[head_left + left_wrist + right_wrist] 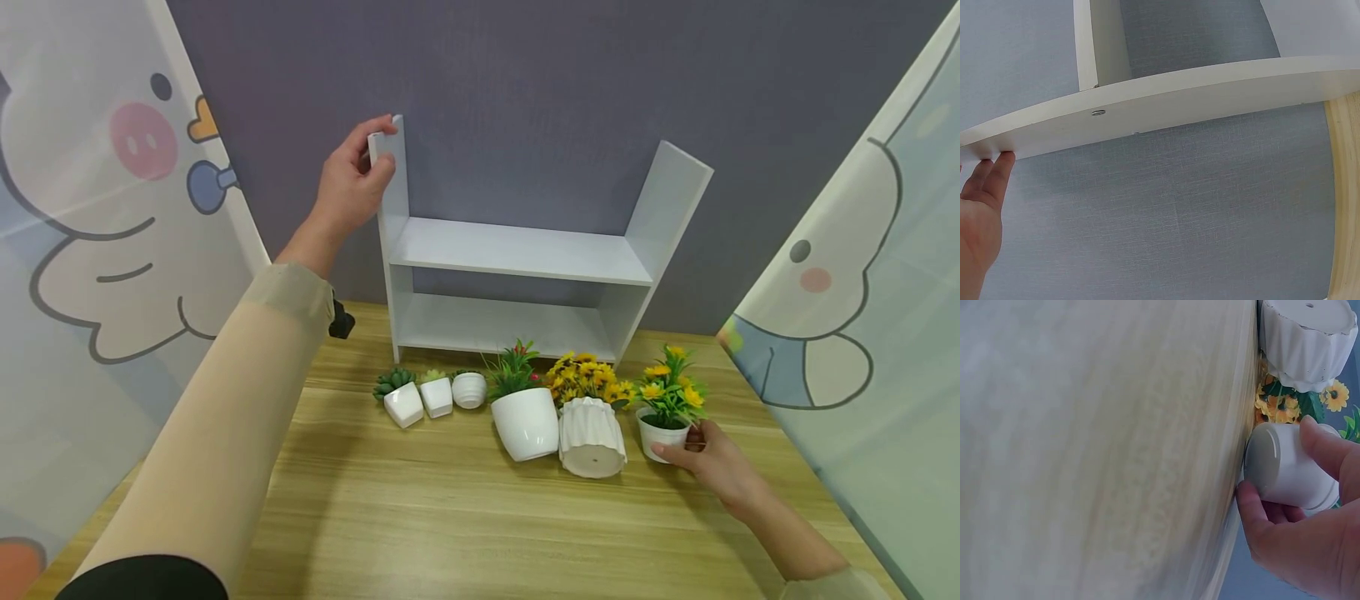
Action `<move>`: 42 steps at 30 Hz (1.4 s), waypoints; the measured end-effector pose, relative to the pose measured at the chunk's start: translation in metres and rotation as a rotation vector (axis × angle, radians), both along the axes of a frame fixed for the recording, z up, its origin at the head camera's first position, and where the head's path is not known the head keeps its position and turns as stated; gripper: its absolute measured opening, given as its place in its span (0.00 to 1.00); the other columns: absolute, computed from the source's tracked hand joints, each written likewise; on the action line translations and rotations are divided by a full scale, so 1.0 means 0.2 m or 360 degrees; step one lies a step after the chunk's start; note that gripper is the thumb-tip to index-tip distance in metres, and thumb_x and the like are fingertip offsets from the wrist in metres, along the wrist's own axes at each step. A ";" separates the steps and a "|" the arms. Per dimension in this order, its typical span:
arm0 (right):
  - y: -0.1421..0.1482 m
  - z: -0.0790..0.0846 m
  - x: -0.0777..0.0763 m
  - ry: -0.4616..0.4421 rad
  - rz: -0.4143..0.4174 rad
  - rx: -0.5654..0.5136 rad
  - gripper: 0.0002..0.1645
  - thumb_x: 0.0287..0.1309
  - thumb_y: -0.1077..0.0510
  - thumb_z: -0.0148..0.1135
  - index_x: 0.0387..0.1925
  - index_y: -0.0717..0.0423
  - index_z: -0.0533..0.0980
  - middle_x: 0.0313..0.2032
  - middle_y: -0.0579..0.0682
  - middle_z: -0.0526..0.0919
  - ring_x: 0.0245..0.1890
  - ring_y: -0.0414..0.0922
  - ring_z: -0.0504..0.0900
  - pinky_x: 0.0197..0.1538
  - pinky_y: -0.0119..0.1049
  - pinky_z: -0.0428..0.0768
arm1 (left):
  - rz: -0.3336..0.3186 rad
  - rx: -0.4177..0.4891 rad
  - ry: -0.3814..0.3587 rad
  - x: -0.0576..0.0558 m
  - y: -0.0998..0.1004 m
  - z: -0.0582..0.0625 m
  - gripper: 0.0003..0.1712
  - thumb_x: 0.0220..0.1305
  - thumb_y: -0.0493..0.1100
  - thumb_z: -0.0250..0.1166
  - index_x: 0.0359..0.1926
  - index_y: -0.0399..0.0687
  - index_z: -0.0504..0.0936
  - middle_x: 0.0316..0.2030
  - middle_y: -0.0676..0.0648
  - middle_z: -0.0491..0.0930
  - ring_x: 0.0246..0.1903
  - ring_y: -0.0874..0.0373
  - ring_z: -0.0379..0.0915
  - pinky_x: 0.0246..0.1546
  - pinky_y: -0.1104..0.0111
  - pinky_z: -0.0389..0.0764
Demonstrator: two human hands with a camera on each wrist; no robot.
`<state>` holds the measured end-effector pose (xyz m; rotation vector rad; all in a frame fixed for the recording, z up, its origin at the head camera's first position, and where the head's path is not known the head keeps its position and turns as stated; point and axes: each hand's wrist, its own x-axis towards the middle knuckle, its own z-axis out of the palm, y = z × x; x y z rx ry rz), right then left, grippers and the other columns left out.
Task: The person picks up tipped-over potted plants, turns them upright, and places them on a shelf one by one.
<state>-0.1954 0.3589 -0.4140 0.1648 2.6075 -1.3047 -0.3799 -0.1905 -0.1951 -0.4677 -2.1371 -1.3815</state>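
My left hand (351, 182) grips the top of the left side panel of a white shelf (517, 248), with fingers over its upper edge. In the left wrist view, fingertips (1002, 164) touch that panel's outer face. My right hand (723, 467) holds a small white pot of yellow flowers (663, 435), thumb on one side and fingers round the other. In the right wrist view the pot's base (1262, 459) is close to the tabletop. Left of it lies a ribbed white pot (592, 433) with yellow flowers, its base facing me.
On the wooden table (480, 533), before the shelf, lie a large smooth white pot (527, 425) with a green plant and three small white pots, among them a faceted one (405, 406) with a succulent. A grey wall (525, 92) stands behind; printed cartoon sheets (97, 233) flank both sides.
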 end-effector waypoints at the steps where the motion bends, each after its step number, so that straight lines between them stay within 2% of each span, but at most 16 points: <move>1: 0.00 0.00 0.00 -0.0004 0.0008 -0.0005 0.52 0.77 0.48 0.67 0.75 0.81 0.50 0.67 0.76 0.70 0.63 0.59 0.78 0.48 0.31 0.80 | -0.0001 0.0000 0.0000 0.00 0.00 0.00 0.29 0.80 0.50 0.53 0.77 0.60 0.74 0.77 0.51 0.71 0.47 0.57 0.72 0.44 0.66 0.70; 7: 0.01 -0.01 -0.01 -0.0028 0.0019 -0.0012 0.59 0.75 0.45 0.69 0.84 0.75 0.46 0.76 0.76 0.66 0.71 0.64 0.73 0.54 0.30 0.79 | -0.0004 0.0000 -0.0007 0.01 0.00 0.00 0.29 0.80 0.50 0.53 0.77 0.59 0.74 0.77 0.52 0.71 0.48 0.57 0.72 0.45 0.65 0.70; 11: 0.03 -0.01 -0.01 -0.0025 0.0055 -0.0021 0.60 0.75 0.46 0.70 0.85 0.70 0.46 0.78 0.75 0.63 0.75 0.68 0.69 0.64 0.43 0.79 | -0.0005 0.0010 -0.0009 0.01 0.01 0.00 0.28 0.80 0.50 0.53 0.76 0.60 0.75 0.77 0.51 0.72 0.43 0.59 0.71 0.43 0.65 0.69; 14: 0.03 -0.02 -0.01 0.0001 0.0098 -0.0027 0.58 0.74 0.48 0.71 0.86 0.69 0.47 0.80 0.75 0.60 0.78 0.71 0.65 0.72 0.57 0.74 | -0.0014 0.0024 -0.0005 0.00 0.01 0.01 0.27 0.79 0.49 0.54 0.75 0.60 0.76 0.76 0.52 0.73 0.40 0.60 0.71 0.41 0.65 0.68; 16: 0.02 -0.02 -0.02 0.0033 0.0133 -0.0031 0.57 0.73 0.49 0.71 0.85 0.68 0.49 0.80 0.75 0.60 0.79 0.71 0.62 0.75 0.62 0.70 | -0.0019 0.0030 -0.0006 0.00 0.00 0.01 0.27 0.79 0.49 0.54 0.75 0.59 0.76 0.76 0.54 0.73 0.40 0.60 0.71 0.41 0.65 0.68; 18: 0.02 -0.03 -0.02 0.0070 0.0155 -0.0013 0.55 0.72 0.50 0.72 0.84 0.68 0.52 0.80 0.74 0.61 0.79 0.70 0.62 0.75 0.62 0.68 | -0.0023 0.0030 -0.0010 0.00 0.00 0.01 0.27 0.79 0.49 0.54 0.75 0.59 0.76 0.78 0.56 0.72 0.41 0.60 0.71 0.41 0.65 0.68; 24: 0.00 -0.03 -0.02 0.0114 0.0186 0.0011 0.52 0.69 0.52 0.75 0.81 0.69 0.56 0.78 0.70 0.65 0.76 0.62 0.64 0.73 0.58 0.68 | -0.0032 0.0035 -0.0025 0.00 -0.01 0.01 0.28 0.79 0.50 0.53 0.76 0.60 0.76 0.77 0.55 0.72 0.39 0.60 0.69 0.41 0.64 0.68; 27: 0.01 -0.03 -0.02 0.0131 0.0181 0.0044 0.51 0.69 0.52 0.75 0.80 0.68 0.59 0.76 0.68 0.68 0.71 0.52 0.69 0.70 0.50 0.72 | -0.0033 0.0036 -0.0015 0.00 -0.01 0.00 0.28 0.79 0.49 0.53 0.76 0.59 0.76 0.76 0.54 0.72 0.37 0.60 0.68 0.40 0.64 0.67; 29: 0.01 -0.03 -0.02 0.0148 0.0176 0.0074 0.49 0.69 0.51 0.76 0.79 0.67 0.61 0.74 0.66 0.70 0.66 0.44 0.71 0.66 0.42 0.73 | -0.0031 0.0028 -0.0006 0.00 -0.01 0.00 0.28 0.79 0.49 0.53 0.76 0.59 0.76 0.76 0.53 0.73 0.38 0.60 0.69 0.41 0.65 0.68; 31: 0.01 -0.03 -0.02 0.0160 0.0175 0.0091 0.49 0.68 0.51 0.76 0.79 0.67 0.61 0.74 0.66 0.70 0.63 0.39 0.70 0.63 0.38 0.73 | -0.0026 0.0019 0.0001 0.00 -0.01 0.00 0.28 0.79 0.50 0.53 0.76 0.58 0.76 0.77 0.53 0.73 0.40 0.60 0.71 0.42 0.65 0.68; 33: 0.01 -0.04 -0.02 0.0160 0.0168 0.0105 0.50 0.68 0.50 0.76 0.79 0.67 0.62 0.74 0.65 0.70 0.64 0.39 0.71 0.63 0.37 0.74 | -0.0018 0.0010 0.0003 0.00 0.00 0.01 0.28 0.79 0.50 0.53 0.76 0.58 0.76 0.76 0.53 0.73 0.41 0.60 0.71 0.42 0.65 0.68; 36: 0.01 -0.05 -0.03 0.0150 0.0174 0.0099 0.51 0.68 0.50 0.76 0.80 0.69 0.60 0.75 0.67 0.69 0.69 0.48 0.71 0.66 0.43 0.73 | -0.0017 0.0012 -0.0002 0.00 -0.01 0.01 0.28 0.79 0.49 0.54 0.76 0.59 0.76 0.76 0.51 0.73 0.39 0.60 0.70 0.41 0.65 0.68; 38: 0.01 -0.05 -0.03 0.0138 0.0172 0.0106 0.51 0.68 0.50 0.76 0.80 0.68 0.60 0.75 0.67 0.69 0.70 0.51 0.71 0.67 0.45 0.73 | -0.0017 0.0016 -0.0010 0.00 -0.01 0.01 0.28 0.80 0.50 0.54 0.76 0.59 0.76 0.76 0.51 0.73 0.38 0.60 0.70 0.41 0.65 0.68; 40: 0.01 -0.06 -0.03 0.0135 0.0189 0.0091 0.51 0.69 0.50 0.75 0.80 0.68 0.60 0.75 0.67 0.69 0.69 0.49 0.71 0.67 0.46 0.73 | -0.0021 0.0026 -0.0018 0.00 -0.01 0.01 0.28 0.80 0.49 0.54 0.76 0.60 0.75 0.76 0.51 0.73 0.38 0.60 0.69 0.41 0.64 0.68; 42: 0.01 -0.06 -0.03 0.0139 0.0192 0.0095 0.50 0.69 0.49 0.76 0.80 0.66 0.61 0.75 0.66 0.70 0.65 0.41 0.71 0.65 0.41 0.73 | -0.0018 0.0033 -0.0026 0.00 -0.01 0.01 0.28 0.80 0.49 0.54 0.76 0.60 0.75 0.75 0.51 0.73 0.39 0.60 0.70 0.41 0.64 0.68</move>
